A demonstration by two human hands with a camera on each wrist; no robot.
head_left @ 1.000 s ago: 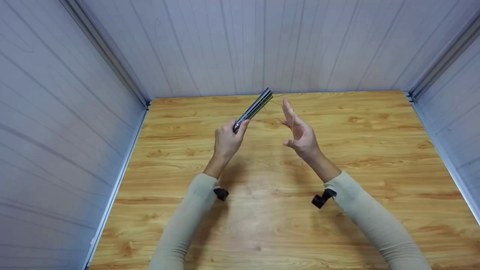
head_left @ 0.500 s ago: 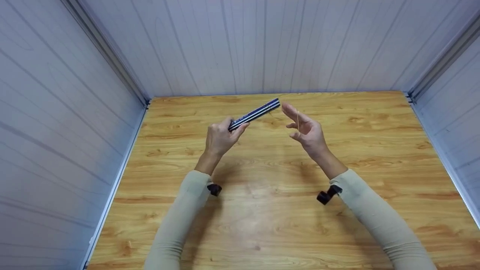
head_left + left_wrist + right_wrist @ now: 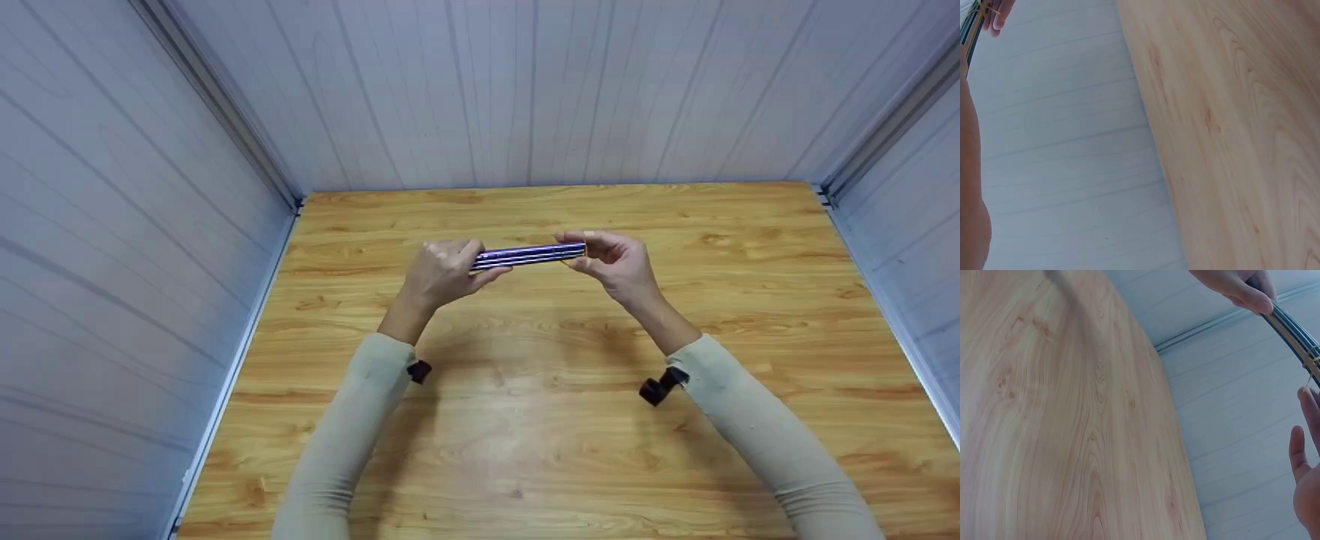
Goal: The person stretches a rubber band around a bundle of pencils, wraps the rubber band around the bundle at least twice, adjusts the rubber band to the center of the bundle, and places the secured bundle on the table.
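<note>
My left hand [image 3: 441,271] grips one end of a bundle of slim, dark blue and silver striped sticks [image 3: 525,256], thumb below it. The bundle lies nearly level above the table, pointing right. At its free end, my right hand [image 3: 619,266] holds a thin yellow rubber band [image 3: 585,250] between thumb and fingers, stretched about the bundle's end. In the right wrist view, yellow banding [image 3: 1315,359] crosses the sticks [image 3: 1292,334] near my right fingertips [image 3: 1304,392]. In the left wrist view, only the bundle's end [image 3: 971,25] shows, at the top left corner.
Beneath both hands spreads a wood-grain table [image 3: 510,420]. Pale panelled walls stand behind [image 3: 495,90] and at the left [image 3: 112,247] and right [image 3: 907,247]. A small black camera [image 3: 654,391] juts from the right sleeve.
My left hand has swung the bundle from a steep slant to nearly level, toward the right. My right fingers have closed in on its free end, bringing the rubber band there.
</note>
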